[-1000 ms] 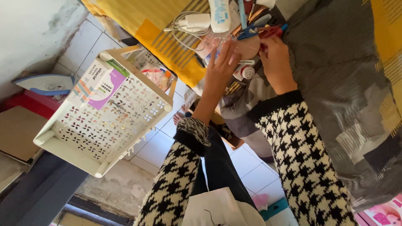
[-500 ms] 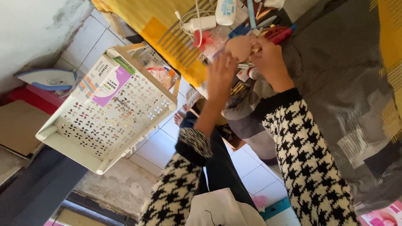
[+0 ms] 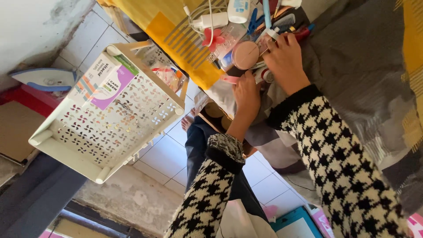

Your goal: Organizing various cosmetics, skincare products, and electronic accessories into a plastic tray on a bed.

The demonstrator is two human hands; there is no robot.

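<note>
Two hands: both over a clutter of small things at the bed (image 3: 352, 57) edge.
Left hand (image 3: 246, 94): closed on a small pink strip-like item (image 3: 230, 79), its long axis running leftward from the fingers.
Right hand (image 3: 285, 59): fingers curled onto the clutter; what it pinches, I cannot tell.
Round pink compact (image 3: 245, 54): lies between the hands, just above the left, just left of the right; the right hand is nearer.
Nearby: white charger (image 3: 212, 20), blue comb (image 3: 285, 20), pierced white basket (image 3: 110, 114) well apart, on the left.

Single head view, looking down, close above hands (image 3: 264, 75).
</note>
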